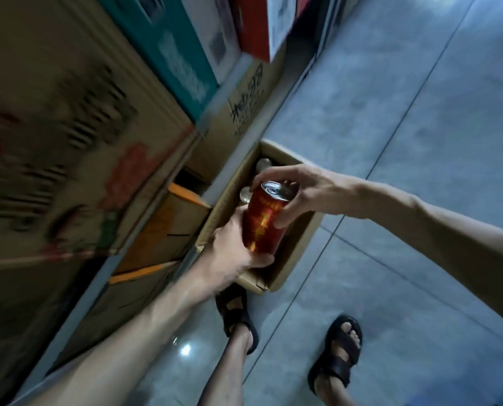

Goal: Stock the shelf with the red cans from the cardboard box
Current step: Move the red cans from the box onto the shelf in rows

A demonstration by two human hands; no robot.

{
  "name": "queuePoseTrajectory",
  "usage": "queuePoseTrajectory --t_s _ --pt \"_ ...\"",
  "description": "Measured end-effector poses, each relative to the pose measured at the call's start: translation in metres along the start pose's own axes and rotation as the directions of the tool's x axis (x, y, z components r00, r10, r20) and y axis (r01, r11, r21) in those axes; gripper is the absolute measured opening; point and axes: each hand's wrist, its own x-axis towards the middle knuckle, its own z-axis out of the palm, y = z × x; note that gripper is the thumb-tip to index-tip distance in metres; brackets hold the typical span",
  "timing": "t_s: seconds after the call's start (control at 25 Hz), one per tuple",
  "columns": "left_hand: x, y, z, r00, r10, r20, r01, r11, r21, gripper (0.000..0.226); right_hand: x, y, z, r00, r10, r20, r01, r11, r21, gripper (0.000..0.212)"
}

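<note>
Your red can (262,224) is tilted in the air between both hands, over the open cardboard box (295,253). Your left hand (232,250) cups its lower end, fingers and thumb curled round the base. Your right hand (305,191) pinches its upper end just under the silver lid, thumb on the near side and fingers over the top. Just beyond your right fingers, two more can tops (263,164) show inside the box. Left of your left hand stand blurred cartons (68,142); below your wrists, your sandals (238,312) rest on the tiled floor (405,142)
</note>
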Motion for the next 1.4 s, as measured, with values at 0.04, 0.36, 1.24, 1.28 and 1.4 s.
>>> queuePoseTrajectory --t_s 0.04,0.36,1.24,1.28,1.4 --pt "-0.020 0.023 -0.017 1.000 0.013 0.007 -0.013 0.998 -0.064 0.083 -0.021 -0.034 -0.009 0.999 -0.028 0.028 0.028 1.000 -0.002 0.058" --pt "-0.210 0.196 -0.147 0.978 0.204 0.043 -0.174 0.914 -0.368 0.060 -0.179 -0.286 -0.023 0.984 -0.127 0.125 0.135 0.989 -0.061 0.072" --pt "-0.389 0.228 -0.286 0.781 -0.019 -0.624 -0.175 0.952 -0.249 0.075 -0.187 -0.531 0.103 0.953 -0.293 -0.081 0.271 0.939 -0.210 0.041" --pt "-0.389 0.224 -0.286 0.772 -0.030 -0.635 -0.171 0.952 -0.253 0.072 -0.180 -0.531 0.107 0.954 -0.288 -0.085 0.262 0.937 -0.231 0.037" --pt "-0.382 0.209 -0.287 0.768 -0.066 -0.637 -0.179 0.933 -0.312 0.063 -0.154 -0.529 0.112 0.961 -0.268 -0.073 0.239 0.932 -0.274 0.030"
